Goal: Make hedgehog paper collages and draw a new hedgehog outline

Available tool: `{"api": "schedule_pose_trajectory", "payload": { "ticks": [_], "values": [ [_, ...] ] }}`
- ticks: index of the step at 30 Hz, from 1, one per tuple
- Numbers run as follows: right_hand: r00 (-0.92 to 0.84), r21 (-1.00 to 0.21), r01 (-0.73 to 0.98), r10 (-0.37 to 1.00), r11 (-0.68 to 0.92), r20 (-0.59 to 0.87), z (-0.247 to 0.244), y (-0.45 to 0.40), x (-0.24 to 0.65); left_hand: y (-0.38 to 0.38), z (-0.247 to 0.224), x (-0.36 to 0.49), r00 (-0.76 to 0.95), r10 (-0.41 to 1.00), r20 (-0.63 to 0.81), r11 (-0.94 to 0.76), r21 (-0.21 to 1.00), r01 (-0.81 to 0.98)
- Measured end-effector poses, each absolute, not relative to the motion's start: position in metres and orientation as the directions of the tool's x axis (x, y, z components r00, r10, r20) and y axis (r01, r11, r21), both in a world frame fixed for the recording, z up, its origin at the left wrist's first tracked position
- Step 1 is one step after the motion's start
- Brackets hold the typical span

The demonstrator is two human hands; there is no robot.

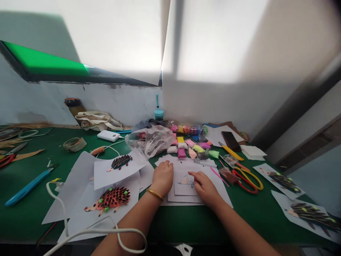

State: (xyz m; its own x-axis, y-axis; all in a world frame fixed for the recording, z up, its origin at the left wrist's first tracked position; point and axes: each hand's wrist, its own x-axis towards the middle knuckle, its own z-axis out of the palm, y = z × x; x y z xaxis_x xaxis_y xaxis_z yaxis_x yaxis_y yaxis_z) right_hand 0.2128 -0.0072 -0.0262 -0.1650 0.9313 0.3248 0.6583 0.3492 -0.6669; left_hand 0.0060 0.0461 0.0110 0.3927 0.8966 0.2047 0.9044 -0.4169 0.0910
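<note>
My left hand point(163, 177), with a gold bangle at its wrist, lies on the stacked white paper at the left edge of a small drawing sheet point(183, 192). Its fingers are bent forward and rest on the paper. My right hand point(205, 186) has its index finger stretched onto the outlined hedgehog drawing point(186, 180), while its other fingers curl under. Peach clay covers the drawing's head area. Beyond my hands lie several bagged clay pieces, among them a magenta packet point(181, 153), and a silvery pen-like tool point(205, 163). A pink clay strip point(220, 176) lies to the right.
Finished clay hedgehog pictures lie left, including a red one point(114, 199), and right point(282, 181). Red-and-yellow-handled scissors point(246, 181), a yellow cutter point(231, 152) and a phone point(230, 140) are at right. A white cable point(106, 231) crosses near my left forearm. A blue cutter point(29, 186) lies far left.
</note>
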Motion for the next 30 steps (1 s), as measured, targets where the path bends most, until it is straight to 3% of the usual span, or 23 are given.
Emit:
{"api": "schedule_pose_trajectory", "payload": {
  "ticks": [4, 7, 9, 11, 14, 17, 21, 26, 30],
  "values": [
    [-0.125, -0.722, 0.609, 0.938, 0.329, 0.322, -0.029, -0.005, 0.216, 0.064, 0.010, 0.002, 0.378, 0.914, 0.150, -0.388, 0.047, 0.920],
    [-0.100, -0.737, 0.597, 0.941, 0.317, 0.323, -0.029, -0.004, 0.216, 0.066, 0.012, 0.000, 0.336, 0.924, 0.184, -0.359, 0.105, 0.928],
    [-0.094, -0.733, 0.602, 0.940, 0.316, 0.328, -0.028, -0.005, 0.216, 0.060, 0.014, 0.002, 0.313, 0.920, 0.237, -0.367, 0.235, 0.900],
    [-0.100, -0.700, 0.629, 0.929, 0.337, 0.357, -0.025, -0.007, 0.216, 0.048, 0.015, 0.007, 0.296, 0.910, 0.290, -0.403, 0.451, 0.796],
    [-0.127, -0.568, 0.713, 0.872, 0.412, 0.473, -0.020, -0.013, 0.214, 0.030, 0.011, 0.018, 0.307, 0.924, 0.226, -0.356, 0.802, 0.480],
    [-0.185, -0.481, 0.718, 0.804, 0.503, 0.565, -0.012, -0.019, 0.209, 0.017, 0.004, 0.024, 0.394, 0.909, 0.136, -0.189, 0.977, 0.100],
    [-0.217, -0.557, 0.615, 0.798, 0.558, 0.562, 0.001, -0.022, 0.201, 0.012, 0.002, 0.024, 0.468, 0.880, 0.079, -0.020, 0.991, -0.130],
    [-0.208, -0.614, 0.574, 0.822, 0.542, 0.531, 0.011, -0.019, 0.198, 0.014, 0.010, 0.021, 0.455, 0.888, 0.065, -0.015, 0.993, -0.114],
    [-0.229, -0.602, 0.577, 0.817, 0.551, 0.529, 0.015, -0.018, 0.198, 0.018, 0.011, 0.021, 0.485, 0.874, -0.021, 0.089, 0.989, -0.117]
  ]
}}
